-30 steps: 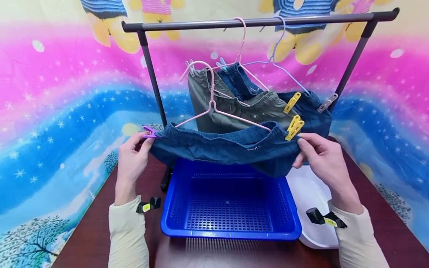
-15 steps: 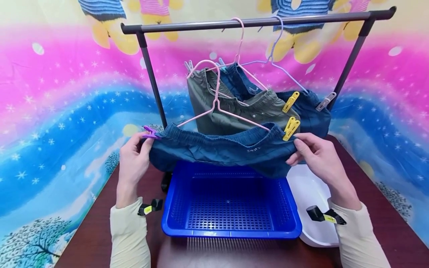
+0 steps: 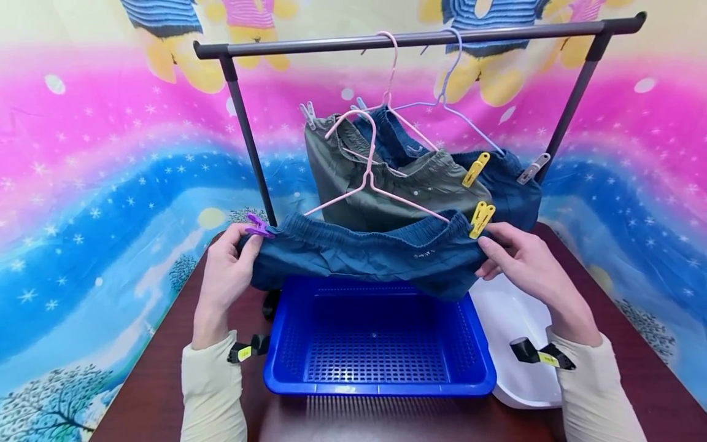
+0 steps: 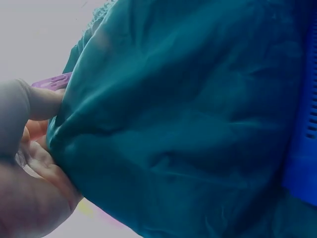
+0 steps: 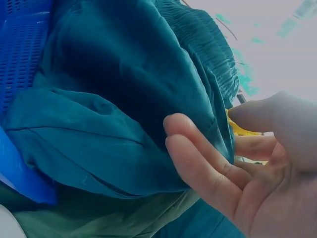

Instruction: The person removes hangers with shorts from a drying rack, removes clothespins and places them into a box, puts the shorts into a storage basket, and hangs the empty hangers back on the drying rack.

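Dark blue elastic-waist shorts (image 3: 359,258) hang from a pink hanger (image 3: 369,175) above the basket. A purple clothespin (image 3: 258,226) clips their left end, a yellow clothespin (image 3: 482,220) their right. My left hand (image 3: 223,279) pinches the cloth at the left end, just by the purple clothespin. On the other side my right hand (image 3: 533,270) pinches the right edge below the yellow clothespin. In the right wrist view, two fingers (image 5: 198,163) of that hand lie in front of the fabric (image 5: 119,74). The hanger's hook is free of the rail.
Behind stands a dark rack (image 3: 331,46). On it hang olive shorts (image 3: 364,190) and another dark blue pair (image 3: 516,196), both on hangers with clothespins. A blue basket (image 3: 381,388) sits on the table below, with a white tray (image 3: 521,344) to its right.
The pink hanger's hook has shifted right and slightly down. The left hand has come inward with its end of the shorts, and the held shorts sit a little lower.
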The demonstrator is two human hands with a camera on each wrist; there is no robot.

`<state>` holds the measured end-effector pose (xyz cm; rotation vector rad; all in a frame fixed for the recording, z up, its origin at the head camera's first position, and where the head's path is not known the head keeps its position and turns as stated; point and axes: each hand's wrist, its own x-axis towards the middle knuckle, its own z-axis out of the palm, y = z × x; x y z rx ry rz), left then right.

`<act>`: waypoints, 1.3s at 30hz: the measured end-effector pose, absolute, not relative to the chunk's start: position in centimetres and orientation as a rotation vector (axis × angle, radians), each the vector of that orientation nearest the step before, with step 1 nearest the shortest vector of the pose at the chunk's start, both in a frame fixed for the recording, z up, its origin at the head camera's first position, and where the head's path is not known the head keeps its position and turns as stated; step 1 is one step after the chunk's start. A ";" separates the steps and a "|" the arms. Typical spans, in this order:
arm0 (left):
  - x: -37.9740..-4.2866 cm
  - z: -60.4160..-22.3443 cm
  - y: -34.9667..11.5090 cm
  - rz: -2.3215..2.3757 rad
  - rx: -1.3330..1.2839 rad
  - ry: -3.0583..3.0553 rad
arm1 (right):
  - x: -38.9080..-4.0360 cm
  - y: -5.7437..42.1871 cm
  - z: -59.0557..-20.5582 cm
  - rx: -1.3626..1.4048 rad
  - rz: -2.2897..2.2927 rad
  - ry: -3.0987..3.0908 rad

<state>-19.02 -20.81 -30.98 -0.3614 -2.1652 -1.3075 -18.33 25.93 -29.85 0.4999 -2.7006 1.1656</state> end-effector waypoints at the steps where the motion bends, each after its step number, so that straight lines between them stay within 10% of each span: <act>1: -19.0 -31.0 -20.8 -1.306 -0.374 -2.180 | -18.3 25.9 -29.8 0.494 1.160 -2.712; 39: -18.6 -31.0 -21.6 -1.180 -0.697 -2.226 | -18.2 27.2 -29.3 0.505 1.071 -2.816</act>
